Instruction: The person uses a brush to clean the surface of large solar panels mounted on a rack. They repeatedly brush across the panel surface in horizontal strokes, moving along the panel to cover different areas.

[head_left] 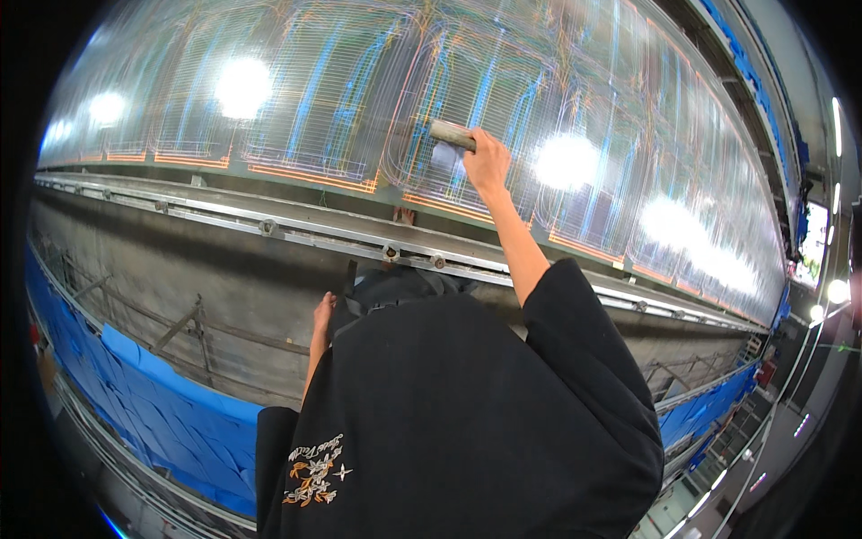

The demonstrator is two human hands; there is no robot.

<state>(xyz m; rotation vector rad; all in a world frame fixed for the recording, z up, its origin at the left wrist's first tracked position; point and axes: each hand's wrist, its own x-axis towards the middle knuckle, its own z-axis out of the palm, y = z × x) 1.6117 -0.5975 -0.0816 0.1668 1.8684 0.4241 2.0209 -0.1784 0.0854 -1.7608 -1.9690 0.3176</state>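
My right hand (488,163) reaches forward over a long glossy sheet (404,99) covered in fine blue, orange and yellow lines. Its fingers are closed round one end of a short, pale, wooden-looking bar (452,135). The bar points left, on or just above the sheet; I cannot tell which. A whitish patch shows beneath it. Low at my left side is my left hand (324,313), beside a black bag or pouch (382,287) at my waist. Its fingers are partly hidden, and nothing shows in it.
A metal rail (314,235) with several fittings runs along the sheet's near edge. Behind and left lie blue sheeting (180,386) and thin metal bars (202,337). More blue material (745,45) lines the far right side. Bright lamp reflections cover parts of the sheet.
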